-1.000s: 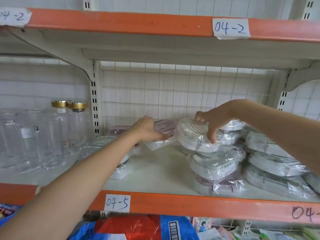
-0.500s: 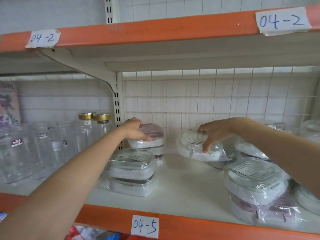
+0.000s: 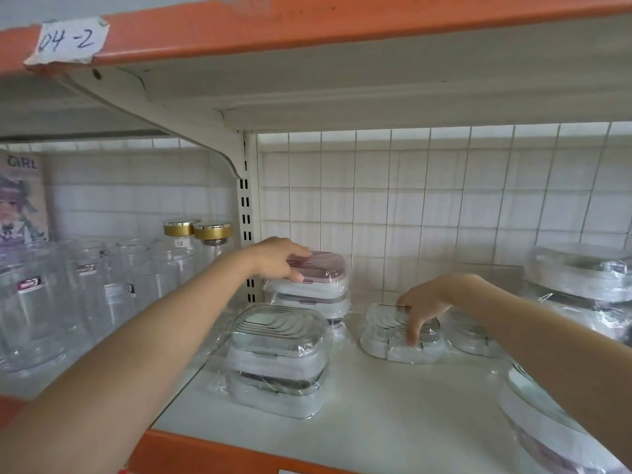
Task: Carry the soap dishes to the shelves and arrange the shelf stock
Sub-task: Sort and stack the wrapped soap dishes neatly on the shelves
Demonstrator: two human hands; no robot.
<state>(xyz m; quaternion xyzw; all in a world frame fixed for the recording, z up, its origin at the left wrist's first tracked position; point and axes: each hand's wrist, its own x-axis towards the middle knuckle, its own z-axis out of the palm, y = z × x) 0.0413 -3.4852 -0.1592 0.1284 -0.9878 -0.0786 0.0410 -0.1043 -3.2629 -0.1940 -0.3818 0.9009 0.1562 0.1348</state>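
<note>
We reach both bare forearms forward and up, the left from the lower left, the right from the right edge. Our left hand (image 3: 278,258) lies palm down, fingers curled over a dish (image 3: 319,268). Our right hand (image 3: 427,304) hangs lower, wrist bent, fingers pointing down and gripping another dish (image 3: 386,331).

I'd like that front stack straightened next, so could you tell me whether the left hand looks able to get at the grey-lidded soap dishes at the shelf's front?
Probably yes. The left hand holds the pink-lidded dish on the rear stack, and the front stack sits just below and nearer, with nothing between them.
</note>
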